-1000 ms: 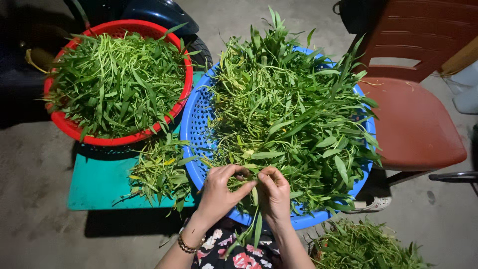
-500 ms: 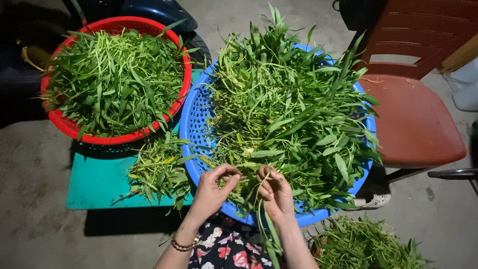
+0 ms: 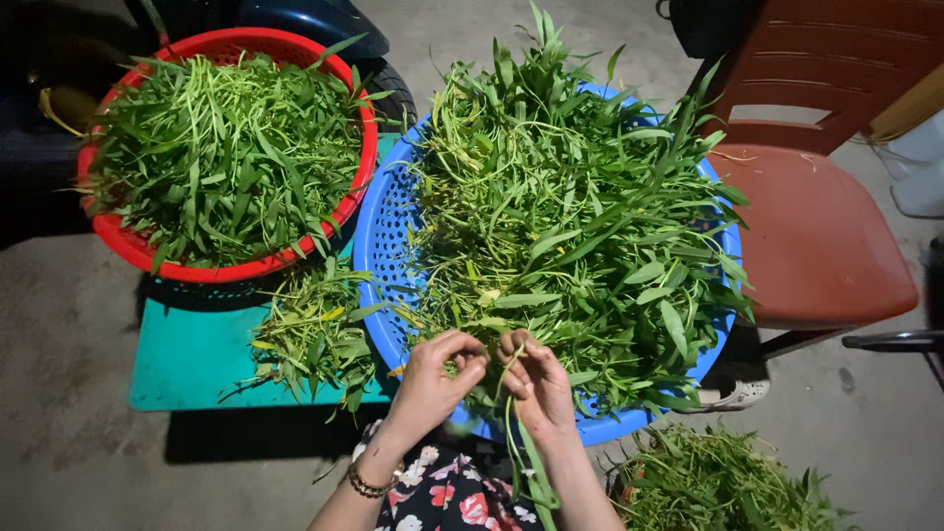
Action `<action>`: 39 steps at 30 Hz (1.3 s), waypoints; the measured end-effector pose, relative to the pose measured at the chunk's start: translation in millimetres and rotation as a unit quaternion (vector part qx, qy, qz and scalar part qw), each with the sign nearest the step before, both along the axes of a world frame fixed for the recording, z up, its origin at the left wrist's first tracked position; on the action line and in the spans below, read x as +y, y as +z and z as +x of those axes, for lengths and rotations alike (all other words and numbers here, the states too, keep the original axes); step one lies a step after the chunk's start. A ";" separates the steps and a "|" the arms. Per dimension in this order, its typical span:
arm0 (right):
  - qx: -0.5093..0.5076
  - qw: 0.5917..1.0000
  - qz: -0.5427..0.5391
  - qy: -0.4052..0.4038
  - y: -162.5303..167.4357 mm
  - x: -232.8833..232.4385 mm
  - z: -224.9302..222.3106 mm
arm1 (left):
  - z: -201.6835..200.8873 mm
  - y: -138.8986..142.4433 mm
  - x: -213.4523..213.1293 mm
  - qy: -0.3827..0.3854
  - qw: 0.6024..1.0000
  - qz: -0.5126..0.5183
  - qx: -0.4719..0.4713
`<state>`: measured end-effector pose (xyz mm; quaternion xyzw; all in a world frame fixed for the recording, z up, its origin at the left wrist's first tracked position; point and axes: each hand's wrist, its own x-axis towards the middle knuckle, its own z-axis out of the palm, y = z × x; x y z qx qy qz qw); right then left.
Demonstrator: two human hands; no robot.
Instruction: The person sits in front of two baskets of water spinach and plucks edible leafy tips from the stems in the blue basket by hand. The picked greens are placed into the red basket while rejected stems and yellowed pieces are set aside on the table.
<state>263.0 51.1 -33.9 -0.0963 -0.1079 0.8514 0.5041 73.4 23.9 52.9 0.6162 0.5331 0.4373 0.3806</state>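
A blue perforated basket (image 3: pixel 382 236) holds a big heap of long-stemmed leafy greens (image 3: pixel 570 216). At its near rim both my hands pinch the same green stem (image 3: pixel 523 462), which hangs down past my right wrist. My left hand (image 3: pixel 433 379), with a bead bracelet on the wrist, grips the upper part. My right hand (image 3: pixel 536 383) is closed on the stem right beside it. The fingertips of the two hands nearly touch.
A red basket (image 3: pixel 128 241) full of greens sits at the upper left, partly on a teal stool (image 3: pixel 192 359). A loose pile of greens (image 3: pixel 315 329) lies on the stool. More greens (image 3: pixel 718 482) lie on the floor, lower right. A red-brown plastic chair (image 3: pixel 816 226) stands right.
Both hands stay at the basket's near rim and work the same stem; the stem now hangs lower past the right wrist. The view has shifted slightly.
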 end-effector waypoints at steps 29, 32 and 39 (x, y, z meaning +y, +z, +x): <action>-0.270 0.951 -0.089 -0.120 4.5 -30.6 84.9 | -22.5 -59.9 46.0 0.016 0.967 -0.037 0.253; -0.317 0.933 -0.081 -0.151 6.1 -31.5 78.6 | -24.3 -55.3 49.6 -0.015 0.965 -0.098 0.241; -0.424 0.890 0.010 -0.169 17.5 -30.5 76.6 | -30.3 -35.4 41.9 0.013 0.979 0.025 0.200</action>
